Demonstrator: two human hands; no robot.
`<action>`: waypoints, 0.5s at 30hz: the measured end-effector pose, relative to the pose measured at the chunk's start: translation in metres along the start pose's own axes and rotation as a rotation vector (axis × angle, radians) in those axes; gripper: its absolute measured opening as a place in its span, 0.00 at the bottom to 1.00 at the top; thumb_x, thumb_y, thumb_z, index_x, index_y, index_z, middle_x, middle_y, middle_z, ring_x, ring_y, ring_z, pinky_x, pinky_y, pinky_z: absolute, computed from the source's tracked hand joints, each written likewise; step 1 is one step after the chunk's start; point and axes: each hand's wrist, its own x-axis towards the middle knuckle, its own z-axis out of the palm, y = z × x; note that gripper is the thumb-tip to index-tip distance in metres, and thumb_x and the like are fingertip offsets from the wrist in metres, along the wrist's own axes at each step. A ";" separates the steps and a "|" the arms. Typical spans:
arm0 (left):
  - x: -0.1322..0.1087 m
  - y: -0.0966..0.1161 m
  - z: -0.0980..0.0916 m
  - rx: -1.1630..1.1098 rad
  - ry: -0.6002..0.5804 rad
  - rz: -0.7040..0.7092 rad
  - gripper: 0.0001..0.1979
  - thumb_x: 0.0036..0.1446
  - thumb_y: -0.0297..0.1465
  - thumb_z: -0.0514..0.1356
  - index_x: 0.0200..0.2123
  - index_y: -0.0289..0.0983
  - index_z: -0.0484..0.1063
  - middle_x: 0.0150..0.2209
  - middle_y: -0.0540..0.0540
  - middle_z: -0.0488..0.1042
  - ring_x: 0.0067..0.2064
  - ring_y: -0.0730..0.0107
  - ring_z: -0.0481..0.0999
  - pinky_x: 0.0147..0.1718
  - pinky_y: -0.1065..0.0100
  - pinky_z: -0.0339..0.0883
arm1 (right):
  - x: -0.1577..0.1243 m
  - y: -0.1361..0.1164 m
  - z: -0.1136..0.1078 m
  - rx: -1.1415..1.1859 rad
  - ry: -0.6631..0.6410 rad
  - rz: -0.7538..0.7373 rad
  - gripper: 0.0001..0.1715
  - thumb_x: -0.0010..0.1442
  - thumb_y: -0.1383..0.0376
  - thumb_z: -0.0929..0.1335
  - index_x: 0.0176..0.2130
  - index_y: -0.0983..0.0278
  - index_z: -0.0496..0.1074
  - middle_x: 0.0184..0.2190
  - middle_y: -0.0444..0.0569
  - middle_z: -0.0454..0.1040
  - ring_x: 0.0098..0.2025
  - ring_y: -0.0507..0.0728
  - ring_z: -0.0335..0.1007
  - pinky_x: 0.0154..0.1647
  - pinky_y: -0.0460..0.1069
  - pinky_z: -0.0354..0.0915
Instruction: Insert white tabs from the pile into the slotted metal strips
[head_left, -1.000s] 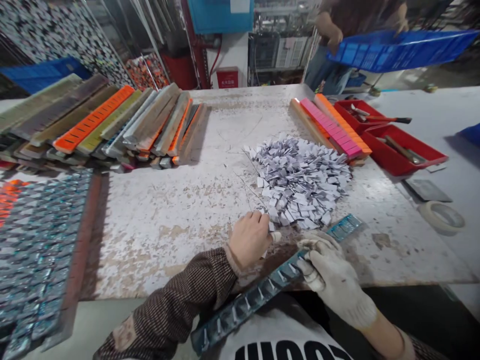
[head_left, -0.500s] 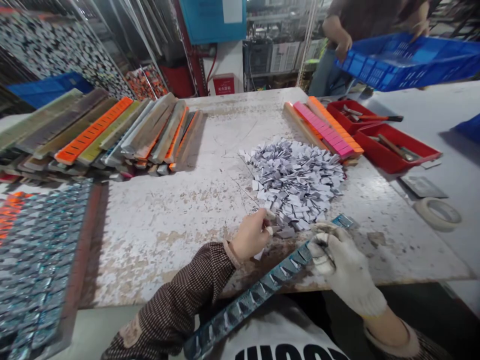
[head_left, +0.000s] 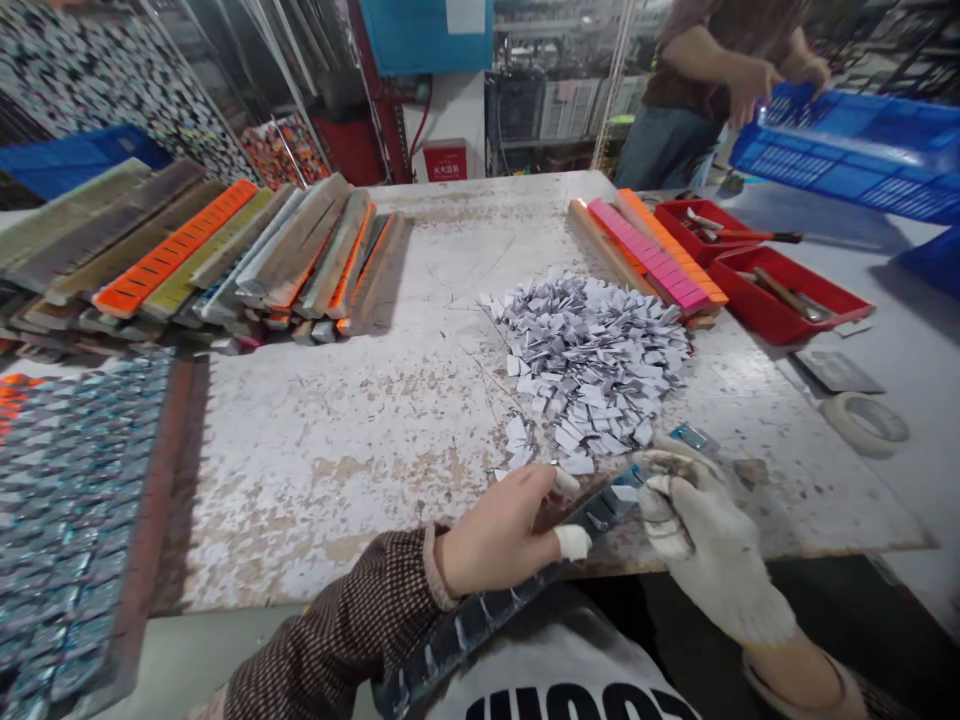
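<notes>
A slotted strip (head_left: 469, 630) slants across the near edge of the desk (head_left: 300, 480), my gloved right hand (head_left: 712, 550) closed around its far part, my left hand (head_left: 502, 535) over it with taped thumb and forefinger parted (from my distant post I cannot tell whether those fingers (head_left: 574, 543) grip anything). The strip looks part-way done: at least four pale slips stand toward its near end; slots under the hands are hidden. Left over: a heap of white pieces (head_left: 592, 350), uncountably many. I count one tape roll (head_left: 840, 420), two red trays (head_left: 787, 325).
</notes>
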 end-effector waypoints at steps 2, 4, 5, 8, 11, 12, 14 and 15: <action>-0.012 -0.003 0.003 0.050 -0.066 -0.001 0.16 0.65 0.41 0.64 0.48 0.38 0.70 0.44 0.42 0.75 0.43 0.58 0.74 0.42 0.60 0.70 | -0.010 0.001 0.003 -0.053 -0.023 -0.015 0.05 0.68 0.68 0.67 0.38 0.60 0.68 0.50 0.55 0.75 0.63 0.67 0.68 0.60 0.64 0.69; -0.022 -0.006 0.006 0.082 -0.097 -0.014 0.16 0.65 0.42 0.64 0.49 0.38 0.70 0.45 0.41 0.75 0.45 0.57 0.75 0.44 0.59 0.70 | -0.016 -0.002 0.007 -0.099 -0.046 -0.043 0.05 0.67 0.67 0.69 0.38 0.61 0.68 0.49 0.55 0.76 0.62 0.69 0.68 0.63 0.66 0.67; -0.026 -0.007 0.008 0.090 -0.106 -0.021 0.17 0.65 0.41 0.65 0.50 0.38 0.70 0.46 0.41 0.75 0.46 0.57 0.75 0.45 0.59 0.70 | -0.016 -0.004 0.008 -0.121 -0.051 -0.055 0.04 0.67 0.67 0.69 0.38 0.61 0.68 0.48 0.55 0.76 0.62 0.69 0.68 0.63 0.67 0.66; -0.032 -0.011 0.013 0.104 -0.123 -0.037 0.16 0.65 0.41 0.65 0.49 0.38 0.71 0.48 0.40 0.75 0.48 0.55 0.75 0.47 0.57 0.71 | -0.012 -0.014 0.007 -0.170 -0.069 -0.083 0.03 0.66 0.68 0.69 0.38 0.62 0.70 0.45 0.55 0.76 0.61 0.68 0.70 0.65 0.67 0.65; -0.031 -0.012 0.015 0.119 -0.130 -0.040 0.16 0.64 0.40 0.66 0.49 0.38 0.71 0.49 0.40 0.75 0.48 0.55 0.75 0.48 0.57 0.71 | -0.001 -0.019 0.004 -0.228 -0.124 -0.098 0.05 0.66 0.69 0.68 0.35 0.63 0.71 0.41 0.55 0.77 0.60 0.69 0.70 0.66 0.68 0.63; -0.031 -0.012 0.016 0.127 -0.129 -0.042 0.16 0.64 0.40 0.66 0.49 0.37 0.71 0.49 0.40 0.75 0.48 0.55 0.76 0.48 0.57 0.72 | 0.003 -0.019 0.004 -0.248 -0.164 -0.102 0.07 0.66 0.69 0.67 0.34 0.62 0.71 0.40 0.55 0.77 0.60 0.69 0.70 0.66 0.69 0.62; -0.030 -0.011 0.016 0.140 -0.131 -0.041 0.16 0.65 0.40 0.66 0.49 0.37 0.71 0.48 0.40 0.75 0.48 0.55 0.76 0.48 0.57 0.72 | 0.009 -0.015 0.006 -0.262 -0.246 -0.121 0.09 0.66 0.70 0.65 0.34 0.62 0.72 0.39 0.54 0.76 0.57 0.69 0.72 0.66 0.69 0.63; -0.030 -0.011 0.016 0.139 -0.129 -0.039 0.15 0.65 0.40 0.65 0.49 0.37 0.72 0.48 0.40 0.75 0.48 0.56 0.76 0.48 0.57 0.72 | 0.010 -0.012 0.008 -0.250 -0.277 -0.135 0.10 0.67 0.70 0.64 0.34 0.62 0.72 0.39 0.54 0.76 0.56 0.68 0.72 0.65 0.69 0.63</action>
